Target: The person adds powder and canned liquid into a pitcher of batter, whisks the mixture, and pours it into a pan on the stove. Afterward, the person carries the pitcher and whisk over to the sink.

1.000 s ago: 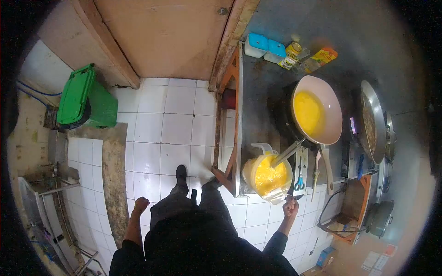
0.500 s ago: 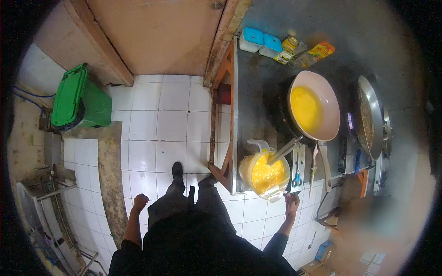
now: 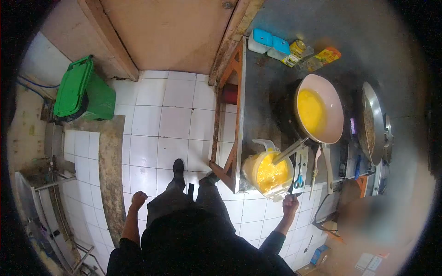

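My right hand (image 3: 290,203) is closed at the front edge of the stove (image 3: 301,158), just below a pair of blue-handled scissors (image 3: 299,181). What its fingers grip is hidden. Beside it stands a clear plastic pitcher (image 3: 251,166) of yellow, egg-like liquid (image 3: 271,171), with a metal handle (image 3: 289,152) slanting out. Farther back, a pale pink frying pan (image 3: 332,115) sits over the stove, a yellow pool (image 3: 311,110) in its base and its long handle (image 3: 328,170) toward me. My left hand (image 3: 139,198) hangs over the floor, fingers curled, nothing visible in it.
Blue-lidded tubs (image 3: 262,37), a yellow can (image 3: 298,46) and an orange-yellow packet (image 3: 328,55) line the back of the metal table (image 3: 255,92). A wok (image 3: 374,124) is farther right. Left stands a green bin (image 3: 94,94) on white floor tiles (image 3: 177,122).
The whole view has shifted slightly, with the table things now a little farther right. My right hand stays at the stove's front edge; my left hand hangs much as before.
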The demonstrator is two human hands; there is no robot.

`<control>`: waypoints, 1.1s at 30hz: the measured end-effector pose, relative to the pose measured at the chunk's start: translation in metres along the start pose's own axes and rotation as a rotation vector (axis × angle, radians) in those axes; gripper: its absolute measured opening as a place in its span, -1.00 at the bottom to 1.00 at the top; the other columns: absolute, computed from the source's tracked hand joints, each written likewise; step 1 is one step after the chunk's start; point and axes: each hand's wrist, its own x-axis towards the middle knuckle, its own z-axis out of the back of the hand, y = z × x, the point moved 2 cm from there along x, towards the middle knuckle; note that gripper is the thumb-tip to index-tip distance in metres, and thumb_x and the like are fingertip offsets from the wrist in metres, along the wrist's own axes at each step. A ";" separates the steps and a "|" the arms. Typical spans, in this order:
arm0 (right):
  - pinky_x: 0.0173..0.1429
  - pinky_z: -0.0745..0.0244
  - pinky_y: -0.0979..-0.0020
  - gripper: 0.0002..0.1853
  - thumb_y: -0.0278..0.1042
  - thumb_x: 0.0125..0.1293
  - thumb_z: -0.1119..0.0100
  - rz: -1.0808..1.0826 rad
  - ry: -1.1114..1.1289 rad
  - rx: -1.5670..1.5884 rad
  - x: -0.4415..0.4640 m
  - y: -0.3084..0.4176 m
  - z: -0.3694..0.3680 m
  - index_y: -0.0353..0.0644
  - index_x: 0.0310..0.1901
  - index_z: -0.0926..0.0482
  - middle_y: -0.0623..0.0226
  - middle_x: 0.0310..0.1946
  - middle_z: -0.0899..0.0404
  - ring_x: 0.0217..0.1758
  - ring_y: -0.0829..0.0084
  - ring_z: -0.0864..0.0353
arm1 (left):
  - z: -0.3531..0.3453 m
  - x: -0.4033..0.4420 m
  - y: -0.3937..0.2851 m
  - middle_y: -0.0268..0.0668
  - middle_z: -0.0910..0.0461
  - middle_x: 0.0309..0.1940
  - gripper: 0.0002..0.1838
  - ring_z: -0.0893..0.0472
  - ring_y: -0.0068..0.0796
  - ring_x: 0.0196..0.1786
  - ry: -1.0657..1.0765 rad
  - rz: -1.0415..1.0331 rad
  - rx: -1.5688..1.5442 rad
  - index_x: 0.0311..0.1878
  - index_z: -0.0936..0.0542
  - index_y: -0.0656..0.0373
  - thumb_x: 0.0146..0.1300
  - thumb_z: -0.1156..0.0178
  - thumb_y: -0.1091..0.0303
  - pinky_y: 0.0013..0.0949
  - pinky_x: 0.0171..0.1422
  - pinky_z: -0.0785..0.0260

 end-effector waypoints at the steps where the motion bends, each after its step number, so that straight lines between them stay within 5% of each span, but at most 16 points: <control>1: -0.56 -0.19 0.62 -0.75 -0.37 0.41 0.26 -0.006 -0.003 0.001 0.001 0.001 0.002 -0.22 -0.39 -0.39 0.50 -0.63 -0.29 -0.67 0.65 -0.21 | -0.003 0.003 0.024 -0.28 -0.55 -0.49 -0.95 -0.58 -0.23 -0.30 -0.047 -0.147 0.063 -0.47 -0.58 0.02 -0.06 -0.25 0.41 -0.16 -0.23 -0.47; 3: -0.59 -0.13 0.61 -0.77 -0.50 0.30 0.32 -0.304 -0.046 0.810 0.007 -0.001 0.002 -0.12 -0.53 -0.25 0.51 -0.73 -0.12 -0.78 0.68 -0.02 | -0.003 0.001 0.032 -0.26 -0.56 -0.48 -0.96 -0.59 -0.23 -0.30 -0.093 -0.297 0.125 -0.47 -0.59 0.03 -0.05 -0.25 0.39 -0.17 -0.22 -0.48; 5: -0.60 -0.13 0.60 -0.77 -0.51 0.28 0.33 -0.340 -0.052 0.874 0.009 0.001 -0.001 -0.11 -0.54 -0.23 0.51 -0.76 -0.09 -0.81 0.68 0.02 | -0.002 -0.009 0.021 -0.23 -0.57 -0.50 -0.96 -0.59 -0.24 -0.28 -0.055 -0.373 0.541 -0.47 -0.60 0.03 -0.04 -0.26 0.35 -0.18 -0.21 -0.49; 7: -0.61 -0.12 0.58 -0.77 -0.53 0.26 0.34 -0.372 -0.060 0.946 0.002 -0.005 -0.005 -0.10 -0.55 -0.22 0.51 -0.79 -0.05 -0.83 0.68 0.06 | -0.006 -0.008 0.026 -0.22 -0.57 -0.50 -0.97 -0.60 -0.25 -0.32 -0.041 -0.336 0.424 -0.46 -0.61 0.03 -0.02 -0.25 0.35 -0.19 -0.23 -0.49; 9: -0.59 -0.13 0.62 -0.85 -0.44 0.33 0.19 -0.112 -0.135 0.576 -0.008 -0.005 -0.012 -0.23 -0.41 -0.32 0.42 -0.65 -0.24 -0.72 0.64 -0.11 | -0.009 -0.007 0.018 -0.21 -0.57 -0.51 -0.97 -0.60 -0.26 -0.36 -0.034 -0.299 0.305 -0.46 -0.61 0.04 0.00 -0.25 0.35 -0.20 -0.26 -0.50; 11: -0.43 -0.25 0.64 -0.78 -0.34 0.40 -0.01 0.019 -0.044 0.200 -0.011 -0.004 -0.009 -0.37 -0.15 -0.42 0.27 -0.41 -0.45 -0.56 0.60 -0.26 | -0.007 -0.017 -0.013 -0.22 -0.56 -0.52 -0.94 -0.59 -0.30 -0.47 -0.075 0.039 -0.132 -0.47 -0.60 0.07 0.07 -0.19 0.36 -0.22 -0.34 -0.51; 14: -0.37 -0.29 0.58 -0.81 -0.40 0.33 -0.12 0.029 -0.009 0.033 -0.004 0.003 0.007 -0.33 -0.14 -0.42 0.32 -0.39 -0.47 -0.53 0.62 -0.27 | -0.012 -0.005 -0.006 -0.23 -0.54 -0.53 -0.87 -0.57 -0.31 -0.55 -0.062 0.026 -0.155 -0.49 -0.59 0.10 0.13 -0.12 0.37 -0.24 -0.42 -0.49; 15: -0.33 -0.29 0.55 -0.86 -0.45 0.28 -0.19 0.040 -0.172 -0.167 -0.007 0.009 -0.006 -0.24 -0.32 -0.41 0.40 -0.46 -0.41 -0.49 0.61 -0.30 | -0.015 -0.001 -0.001 -0.23 -0.54 -0.53 -0.87 -0.57 -0.31 -0.55 -0.062 0.027 -0.157 -0.49 -0.59 0.10 0.13 -0.12 0.37 -0.24 -0.42 -0.49; 18: -0.32 -0.30 0.54 -0.83 -0.46 0.24 -0.23 0.137 -0.120 -0.569 -0.007 0.017 -0.010 -0.18 -0.41 -0.41 0.44 -0.50 -0.40 -0.46 0.58 -0.36 | -0.016 -0.002 0.002 -0.24 -0.54 -0.52 -0.86 -0.57 -0.33 -0.53 -0.084 -0.200 -0.012 -0.48 -0.59 0.12 0.15 -0.09 0.37 -0.25 -0.44 -0.47; 20: -0.32 -0.31 0.53 -0.86 -0.48 0.20 -0.24 0.214 -0.106 -0.582 -0.008 0.018 -0.009 -0.18 -0.42 -0.46 0.43 -0.51 -0.44 -0.44 0.55 -0.40 | -0.016 -0.008 -0.009 -0.23 -0.54 -0.50 -0.90 -0.59 -0.30 -0.47 -0.081 -0.529 0.232 -0.46 -0.59 0.09 0.12 -0.12 0.37 -0.22 -0.42 -0.47; 24: -0.34 -0.30 0.51 -0.87 -0.53 0.16 -0.26 0.206 -0.185 -0.704 -0.010 0.020 -0.020 -0.19 -0.44 -0.48 0.43 -0.52 -0.47 -0.47 0.57 -0.40 | -0.033 0.005 0.040 -0.24 -0.56 -0.48 -0.93 -0.60 -0.26 -0.38 -0.060 -0.424 0.052 -0.48 -0.59 0.05 0.08 -0.16 0.36 -0.17 -0.34 -0.48; 26: -0.35 -0.31 0.50 -0.88 -0.50 0.15 -0.29 0.234 -0.183 -0.792 -0.008 0.020 -0.019 -0.20 -0.41 -0.50 0.44 -0.54 -0.49 -0.50 0.57 -0.40 | -0.025 -0.008 -0.001 -0.24 -0.57 -0.45 -0.95 -0.59 -0.20 -0.33 -0.057 -0.468 0.458 -0.49 -0.57 0.03 0.04 -0.18 0.35 -0.14 -0.28 -0.47; 33: -0.39 -0.32 0.52 -0.87 -0.44 0.20 -0.30 0.323 -0.181 -0.917 -0.011 0.018 -0.020 -0.23 -0.30 -0.52 0.42 -0.52 -0.52 -0.53 0.56 -0.43 | -0.033 -0.001 0.007 -0.25 -0.57 -0.45 -0.95 -0.58 -0.20 -0.34 -0.054 -0.491 0.588 -0.51 -0.55 0.03 0.03 -0.18 0.35 -0.14 -0.31 -0.44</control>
